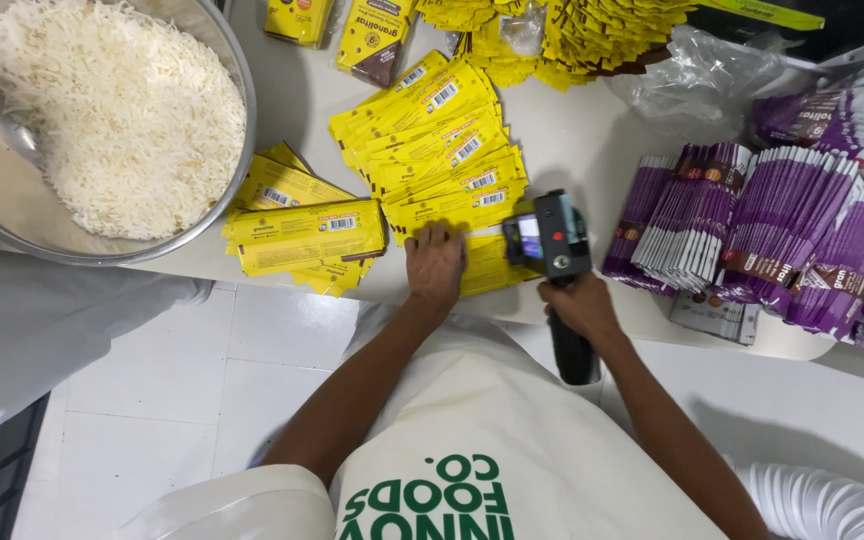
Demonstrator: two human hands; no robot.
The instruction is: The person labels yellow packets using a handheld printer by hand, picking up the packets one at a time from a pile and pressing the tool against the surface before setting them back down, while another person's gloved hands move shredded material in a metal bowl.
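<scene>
While the left hand (435, 266) lies flat, fingers spread, pressing a yellow pouch (487, 268) onto the white bench (592, 140), the right hand (580, 305) has its grip wrapped tightly around the black handheld printer (552, 245), whose head sits just right of that pouch. Fanned yellow pouches (432, 140) lie just beyond the pouch, purple pouches (752, 230) to its right, and a steel bowl of rice (102, 120) well to its left.

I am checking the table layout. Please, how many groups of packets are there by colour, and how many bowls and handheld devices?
Yellow packet groups: 3
Purple packet groups: 2
Metal bowl of white rice: 1
Black handheld device, in right hand: 1
Total: 7
</scene>
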